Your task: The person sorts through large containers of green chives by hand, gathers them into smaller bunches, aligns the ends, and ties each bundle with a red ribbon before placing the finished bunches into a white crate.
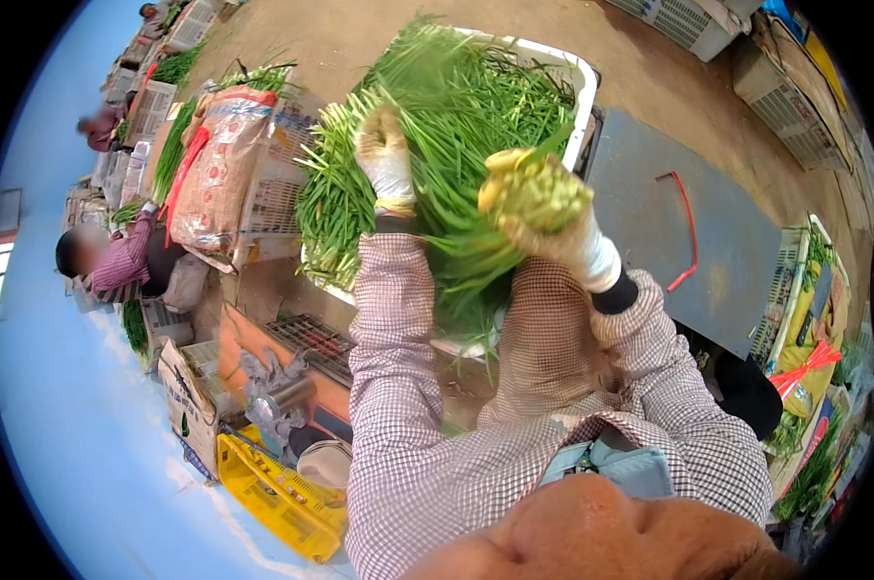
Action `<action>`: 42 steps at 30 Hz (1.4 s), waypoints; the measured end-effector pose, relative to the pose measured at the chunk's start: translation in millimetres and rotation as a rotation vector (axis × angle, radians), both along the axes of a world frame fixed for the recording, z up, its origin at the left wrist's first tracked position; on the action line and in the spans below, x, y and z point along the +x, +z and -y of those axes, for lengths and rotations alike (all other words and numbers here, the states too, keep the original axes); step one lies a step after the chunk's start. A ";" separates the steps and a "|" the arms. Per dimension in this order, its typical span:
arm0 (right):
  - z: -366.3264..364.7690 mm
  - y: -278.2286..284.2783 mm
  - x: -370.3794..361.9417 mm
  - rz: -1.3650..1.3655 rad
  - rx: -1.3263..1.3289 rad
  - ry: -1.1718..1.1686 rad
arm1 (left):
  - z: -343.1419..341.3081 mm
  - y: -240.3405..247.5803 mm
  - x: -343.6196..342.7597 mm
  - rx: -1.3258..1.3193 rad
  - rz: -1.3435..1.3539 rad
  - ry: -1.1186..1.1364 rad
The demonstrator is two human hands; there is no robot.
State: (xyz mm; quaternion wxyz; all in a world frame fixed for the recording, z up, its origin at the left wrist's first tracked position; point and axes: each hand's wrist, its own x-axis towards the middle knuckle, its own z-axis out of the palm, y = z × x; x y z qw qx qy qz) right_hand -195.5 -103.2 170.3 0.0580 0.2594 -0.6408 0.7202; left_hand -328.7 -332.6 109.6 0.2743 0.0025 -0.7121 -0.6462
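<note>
A grey board [679, 227] lies to my right and a printed sack [219, 164] to my left. A white crate [580, 97] ahead brims with green stalks [476, 97]. My gloved right hand [553, 227] grips a stalk bundle [534, 188] over it; my gloved left hand [384, 159] clasps stalks in the pile.

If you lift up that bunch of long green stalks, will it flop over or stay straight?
Probably it flops. The bunch of green stalks droops below the right hand, which grips only the cut ends. It is likely light, since one gloved hand holds it. Loose stalks may slip out: the left hand rests on the heap in the white crate, where stalks lie splayed.
</note>
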 end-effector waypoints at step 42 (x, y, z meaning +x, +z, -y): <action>-287.6 97.6 350.0 -0.584 1.034 -1.491 | -413.5 114.0 366.0 1.071 0.949 -2.207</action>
